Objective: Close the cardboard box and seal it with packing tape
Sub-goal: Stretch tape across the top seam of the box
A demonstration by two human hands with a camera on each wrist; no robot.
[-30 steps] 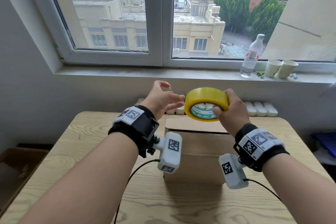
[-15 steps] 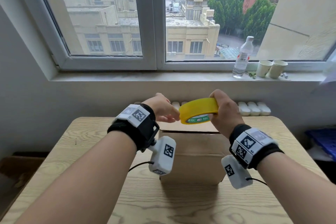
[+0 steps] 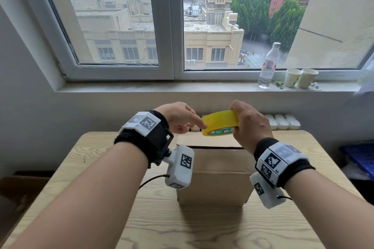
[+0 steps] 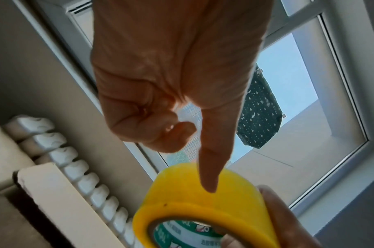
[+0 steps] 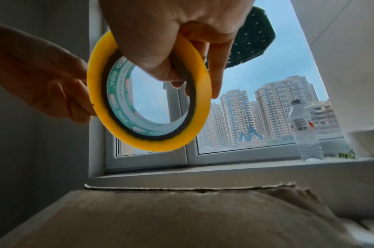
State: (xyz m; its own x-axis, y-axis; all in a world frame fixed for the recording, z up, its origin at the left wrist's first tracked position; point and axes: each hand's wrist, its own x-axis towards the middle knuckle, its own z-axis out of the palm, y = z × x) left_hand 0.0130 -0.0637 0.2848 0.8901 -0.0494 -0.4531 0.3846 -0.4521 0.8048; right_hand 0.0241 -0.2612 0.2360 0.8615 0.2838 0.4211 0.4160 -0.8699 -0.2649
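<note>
Above the closed cardboard box on the wooden table, right hand is gripping the yellow tape roll through its core, left hand is touching its outer face with one extended forefinger, other fingers curled, roll hanging clear of the box top.

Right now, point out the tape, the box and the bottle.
tape (image 3: 219, 122), head view, yellow outer band.
box (image 3: 217, 178), head view, front wall.
bottle (image 3: 267, 66), head view, label area.
</note>
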